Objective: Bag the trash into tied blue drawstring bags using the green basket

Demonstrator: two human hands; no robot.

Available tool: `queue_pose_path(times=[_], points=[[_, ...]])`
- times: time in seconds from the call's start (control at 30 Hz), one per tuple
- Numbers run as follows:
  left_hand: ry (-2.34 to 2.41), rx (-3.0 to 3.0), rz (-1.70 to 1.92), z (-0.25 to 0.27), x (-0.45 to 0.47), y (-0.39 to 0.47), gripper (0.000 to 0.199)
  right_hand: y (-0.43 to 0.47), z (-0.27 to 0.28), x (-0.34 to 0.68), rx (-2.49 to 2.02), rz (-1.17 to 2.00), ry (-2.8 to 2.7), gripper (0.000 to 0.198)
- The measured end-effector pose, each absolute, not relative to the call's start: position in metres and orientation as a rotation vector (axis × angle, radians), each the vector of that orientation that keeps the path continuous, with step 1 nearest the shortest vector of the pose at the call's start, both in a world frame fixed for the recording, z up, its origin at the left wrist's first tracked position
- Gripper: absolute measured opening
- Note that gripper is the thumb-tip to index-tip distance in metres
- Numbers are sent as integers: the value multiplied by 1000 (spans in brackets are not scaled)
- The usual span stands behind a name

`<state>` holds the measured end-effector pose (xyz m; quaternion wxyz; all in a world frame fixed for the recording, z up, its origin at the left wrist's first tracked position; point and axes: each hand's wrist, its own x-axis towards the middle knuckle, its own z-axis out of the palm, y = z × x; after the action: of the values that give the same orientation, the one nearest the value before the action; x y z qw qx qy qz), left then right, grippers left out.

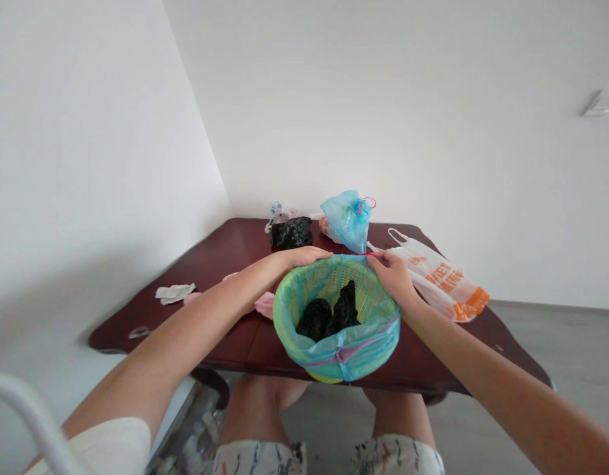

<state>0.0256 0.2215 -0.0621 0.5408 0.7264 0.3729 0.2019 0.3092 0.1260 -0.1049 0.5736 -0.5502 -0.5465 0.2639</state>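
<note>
A yellow-green wastebasket (283, 305) stands at the table's front edge, lined with a translucent blue trash bag (368, 353) folded over its rim. Crumpled black plastic (328, 318) lies inside. My left hand (309, 255) is closed over the far rim and the bag's edge, its fingertips partly hidden. At the far right of the rim, my right hand (389, 270) pinches the bag's red drawstring (367, 254) between thumb and fingers. On the near side, a purple band of drawstring shows through the folded bag.
Behind the basket sit a tied blue bag (348, 218) and a black plastic bundle (291, 233). A white-and-orange shopping bag (445, 280) lies right. Pink cloth (264, 305) and a white crumpled piece (174, 293) lie left on the dark red table (225, 245). Walls border the table behind and left.
</note>
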Motion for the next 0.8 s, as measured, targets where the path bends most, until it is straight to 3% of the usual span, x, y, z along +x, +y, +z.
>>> queue_pose_path(times=[0.4,0.63,0.8], points=[[1100,2314,741,-47,33,221,31,126,-100,309,-1280,559,-1352,51],[955,2558,765,-26,35,225,58,127,-85,310,-1253,369,-1396,30],[976,2707,801,-15,39,229,43,128,-77,311,-1254,253,-1387,25]])
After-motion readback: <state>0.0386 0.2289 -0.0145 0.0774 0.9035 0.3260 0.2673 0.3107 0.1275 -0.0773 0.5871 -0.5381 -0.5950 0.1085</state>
